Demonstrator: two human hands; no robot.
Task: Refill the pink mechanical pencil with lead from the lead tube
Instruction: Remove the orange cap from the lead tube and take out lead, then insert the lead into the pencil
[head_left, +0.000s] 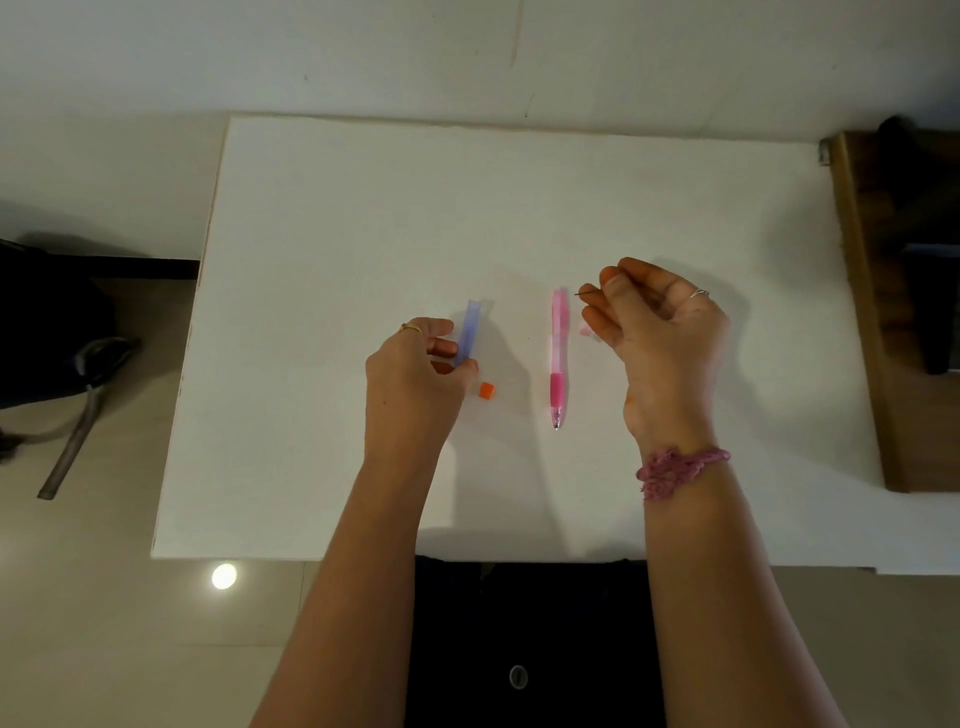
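Dark and hair-thin, a stick of lead (584, 294) is pinched between the thumb and fingertips of the right hand (657, 343), its free end poking left toward the pencil; the other fingers curl loosely. A silver ring and a pink woven wristband (680, 467) are on that hand and wrist. The left hand (415, 384), wearing a gold ring, grips the near end of the translucent blue lead tube (469, 330) between thumb and fingers; the tube's long axis runs away from the person, far end pointing up and away. An orange cap (487, 391) lies on the surface just right of that hand. Between the hands, the pink mechanical pencil (558, 358) lies flat, untouched, lengthwise toward the person, with its writing tip nearest them. A small pink piece (587, 328) lies beside the right fingers, mostly hidden. All rests on a white board (363, 208) over a pale tiled floor, a dark bag (47, 332) to the left and a wooden piece of furniture (872, 312) to the right.
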